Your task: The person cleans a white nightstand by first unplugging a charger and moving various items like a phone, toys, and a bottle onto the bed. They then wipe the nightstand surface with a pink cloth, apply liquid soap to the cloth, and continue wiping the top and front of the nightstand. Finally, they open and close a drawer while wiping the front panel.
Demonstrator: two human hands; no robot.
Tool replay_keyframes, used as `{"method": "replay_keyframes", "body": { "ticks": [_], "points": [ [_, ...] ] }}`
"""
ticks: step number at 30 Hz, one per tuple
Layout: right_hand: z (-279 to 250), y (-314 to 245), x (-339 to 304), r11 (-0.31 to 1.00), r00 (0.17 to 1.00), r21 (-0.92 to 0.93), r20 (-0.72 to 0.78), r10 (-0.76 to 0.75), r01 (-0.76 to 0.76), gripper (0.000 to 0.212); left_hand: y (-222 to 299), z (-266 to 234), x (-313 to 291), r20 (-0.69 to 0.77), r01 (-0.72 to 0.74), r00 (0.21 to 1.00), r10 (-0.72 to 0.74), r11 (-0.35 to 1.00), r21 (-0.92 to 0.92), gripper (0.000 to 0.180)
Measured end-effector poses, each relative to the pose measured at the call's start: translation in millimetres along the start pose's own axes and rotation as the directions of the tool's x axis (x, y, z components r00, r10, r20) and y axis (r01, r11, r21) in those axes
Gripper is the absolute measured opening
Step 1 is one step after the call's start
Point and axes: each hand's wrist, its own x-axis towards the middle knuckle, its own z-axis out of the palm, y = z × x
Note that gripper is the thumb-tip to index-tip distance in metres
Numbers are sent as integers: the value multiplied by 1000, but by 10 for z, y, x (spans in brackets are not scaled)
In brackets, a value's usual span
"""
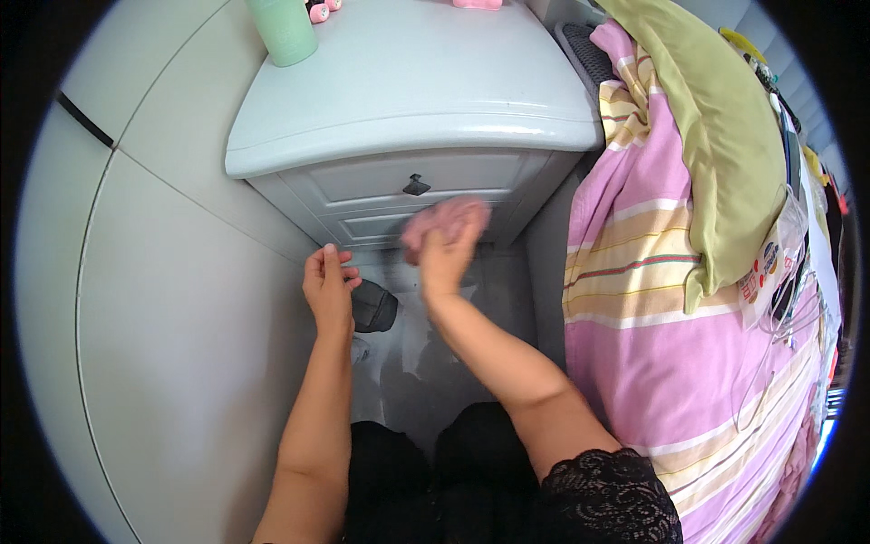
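My right hand (449, 258) grips a crumpled pink cloth (439, 220) in front of the lower part of a white nightstand (417, 100). The cloth and fingers are blurred by motion. Just above the cloth is the dark knob (416, 185) of the upper drawer (362, 181); part of the lower drawer (367, 225) is hidden behind the cloth. To the left, my left hand (328, 286) hangs in the air with nothing in it, its fingers loosely bent and apart. Below it on the floor is a dark grey object (373, 306), partly covered by my wrist.
A pale green cup or bottle (285, 32) stands on the nightstand's left side, near small pink items (319, 12). White cabinet panels (172, 299) rise close on the left. At right is a bed with a striped pink cover (634, 354) and a green pillow (734, 136). Grey floor (435, 363) lies below.
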Motion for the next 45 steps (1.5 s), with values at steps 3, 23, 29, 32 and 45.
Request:
{"method": "replay_keyframes", "body": {
  "ticks": [3, 23, 29, 32, 45],
  "points": [
    [-358, -693, 599, 893, 882, -147, -150, -446, 426, 61, -61, 42, 17, 25, -53, 998, 53, 999, -5, 29],
    [-732, 1193, 850, 737, 905, -635, -138, -403, 232, 63, -811, -387, 376, 68, -99, 995, 76, 885, 455, 23],
    [-245, 490, 451, 739, 757, 203, 16, 653, -642, 80, -959, -676, 372, 68, -123, 992, 104, 733, 669, 35],
    [-147, 1495, 320, 968, 981, -193, -136, 136, -160, 84, -852, -488, 325, 202, -236, 972, 122, 541, 807, 58],
    [-205, 828, 277, 887, 901, 170, 17, 433, -430, 71, -1061, -188, 111, 225, -228, 954, -199, 12, 974, 105]
  ]
}}
